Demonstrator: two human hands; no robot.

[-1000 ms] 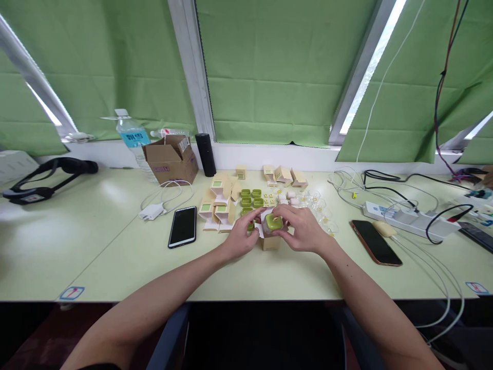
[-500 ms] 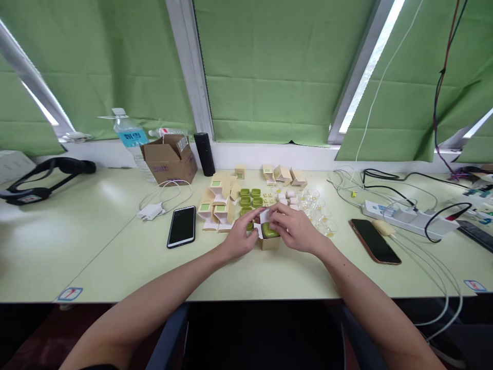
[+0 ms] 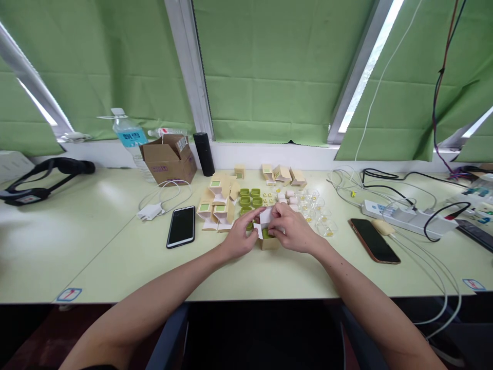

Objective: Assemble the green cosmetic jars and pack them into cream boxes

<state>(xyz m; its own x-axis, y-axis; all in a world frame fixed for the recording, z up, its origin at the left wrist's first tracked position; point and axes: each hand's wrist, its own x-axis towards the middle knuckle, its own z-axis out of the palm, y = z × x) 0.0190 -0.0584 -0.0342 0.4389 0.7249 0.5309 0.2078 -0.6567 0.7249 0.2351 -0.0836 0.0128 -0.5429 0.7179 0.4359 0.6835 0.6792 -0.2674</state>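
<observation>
A small kraft cardboard box (image 3: 270, 244) stands between my hands, its white-lined flaps raised. Inside it, part of a green container (image 3: 267, 234) shows. My left hand (image 3: 241, 239) grips the box by its left side, fingers curved behind the flaps. With bent fingers, my right hand (image 3: 293, 229) holds the upper white flap (image 3: 265, 217) over the opening; its fingertips are partly hidden. Just beyond lie green tubs (image 3: 245, 201), small yellow-green pieces (image 3: 267, 198), pale pink blocks (image 3: 290, 195) and clear plastic cups (image 3: 326, 227).
Several open kraft boxes (image 3: 219, 192) are stacked left of the hands, with more boxes (image 3: 283, 175) at the back. Phones (image 3: 181, 227) lie on both sides. A brown carton (image 3: 169, 162), a black cylinder (image 3: 204, 154), a water bottle (image 3: 133, 141) and a power strip (image 3: 408, 218) stand farther out.
My right hand has shifted from the green container to the upper white flap, which now leans over the opening and covers more of the container. My left hand stays in place.
</observation>
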